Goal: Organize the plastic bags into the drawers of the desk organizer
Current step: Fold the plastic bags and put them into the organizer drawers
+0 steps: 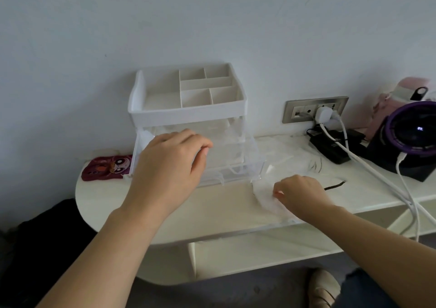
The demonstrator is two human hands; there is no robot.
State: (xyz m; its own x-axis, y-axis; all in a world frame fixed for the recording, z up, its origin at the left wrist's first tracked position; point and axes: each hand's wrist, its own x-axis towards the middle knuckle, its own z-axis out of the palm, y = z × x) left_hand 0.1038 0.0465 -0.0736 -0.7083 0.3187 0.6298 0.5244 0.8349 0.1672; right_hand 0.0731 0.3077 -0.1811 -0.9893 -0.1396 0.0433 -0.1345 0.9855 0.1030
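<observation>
A white desk organizer (188,109) with a divided top tray stands against the wall. Its clear drawer (245,156) is pulled out toward me, with pale bags inside. My left hand (172,163) hovers palm down over the drawer's left part, fingers loosely bent; whether it holds anything is hidden. On the desk to the right of the drawer lies a crumpled clear plastic bag (264,196), pinched by my right hand (299,196). More clear bags (290,159) are spread behind it.
A maroon cartoon pouch (106,167) lies left of the organizer. At right are a wall socket (316,109) with a white plug, cables (377,173), a black adapter, a purple-ringed device (415,137) and a pink bottle (387,109). A shelf runs under the white desk (212,213).
</observation>
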